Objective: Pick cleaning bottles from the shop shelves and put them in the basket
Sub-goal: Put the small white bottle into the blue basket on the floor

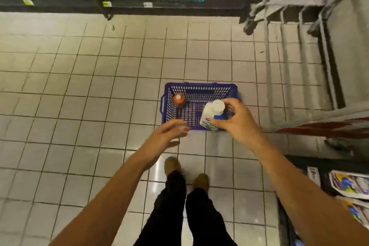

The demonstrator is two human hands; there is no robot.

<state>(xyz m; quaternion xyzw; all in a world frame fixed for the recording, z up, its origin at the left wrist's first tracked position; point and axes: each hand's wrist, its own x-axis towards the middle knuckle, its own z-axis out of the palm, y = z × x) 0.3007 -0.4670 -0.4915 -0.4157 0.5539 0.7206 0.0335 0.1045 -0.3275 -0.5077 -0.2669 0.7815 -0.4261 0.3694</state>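
Head view, looking straight down at a blue basket (199,88) sitting on the pale tiled floor (79,86). Left of the basket's near corner, left hand (167,134) hovering with fingers straight and relaxed, gripping nothing; inside the basket's left end, an orange-capped bottle (179,101) standing upright. Over the basket's right end, right hand (235,120) pinching a white bottle (211,115) by its side, the bottle tilting with its white cap uppermost; whether its base is touching the basket bottom, not showing.
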